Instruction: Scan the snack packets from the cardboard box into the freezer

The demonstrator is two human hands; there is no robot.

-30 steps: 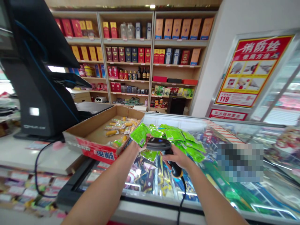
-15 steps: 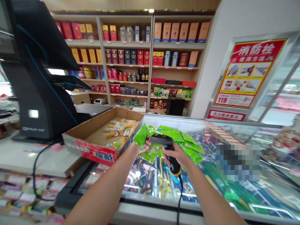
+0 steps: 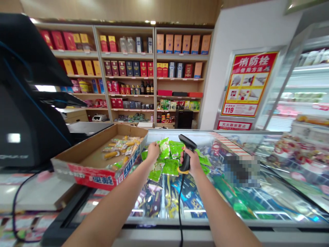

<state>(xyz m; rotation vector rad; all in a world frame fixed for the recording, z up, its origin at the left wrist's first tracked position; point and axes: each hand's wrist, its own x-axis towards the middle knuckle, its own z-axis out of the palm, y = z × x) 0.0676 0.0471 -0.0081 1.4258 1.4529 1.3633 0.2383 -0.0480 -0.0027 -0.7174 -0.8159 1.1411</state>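
Note:
My right hand (image 3: 191, 159) is wrapped round the handle of a black and yellow barcode scanner (image 3: 187, 141), its head tilted up and its cable running down toward me. Closed fingers of my left hand (image 3: 153, 151) grip the edge of a green snack packet (image 3: 164, 146). More green packets (image 3: 171, 167) lie spread on the glass top beneath and between both hands. To the left of my left hand stands an open cardboard box (image 3: 84, 159) with several wrapped yellow snacks (image 3: 122, 148) inside.
A glass-topped freezer (image 3: 144, 222) full of packaged goods spans the front. A dark checkout terminal (image 3: 23, 113) rises at the left. Behind are shelves of boxed bottles (image 3: 128, 68). A red fire hydrant poster (image 3: 248, 85) hangs on the right. A blurred patch covers part of the freezer.
The scanner has moved away from the left hand's packet and now tilts upward. My left hand has turned and lowered the packet toward the pile. The view has shifted right.

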